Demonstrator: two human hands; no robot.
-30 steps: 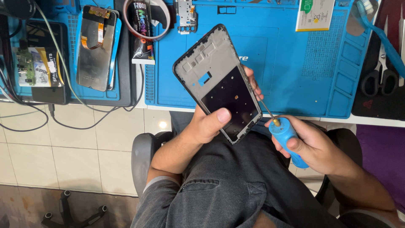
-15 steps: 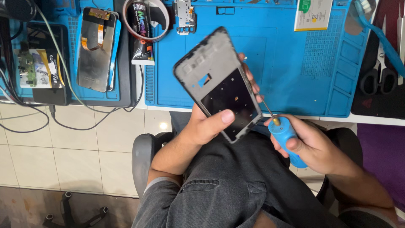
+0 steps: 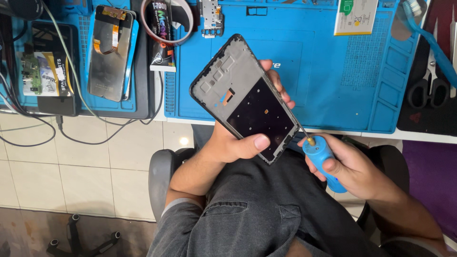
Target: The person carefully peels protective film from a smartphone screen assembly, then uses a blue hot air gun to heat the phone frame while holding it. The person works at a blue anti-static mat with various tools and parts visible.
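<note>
Barely shifted since before, your left hand [image 3: 233, 143] gripping the phone frame [image 3: 247, 97], right hand [image 3: 352, 166] clasping a blue screwdriver [image 3: 323, 159], tip at the frame's edge, above the blue mat [image 3: 333, 71].

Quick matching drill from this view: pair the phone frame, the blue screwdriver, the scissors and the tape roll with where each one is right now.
Things:
1. phone frame
2. blue screwdriver
3. scissors
4. tape roll

Places:
A. on the dark mat at the right edge
B. in the right hand
C. at the top of the bench, around a dark tube
D. in the left hand, held over the lap

Pairs: 1-D, 2-B, 3-A, 4-C
</note>
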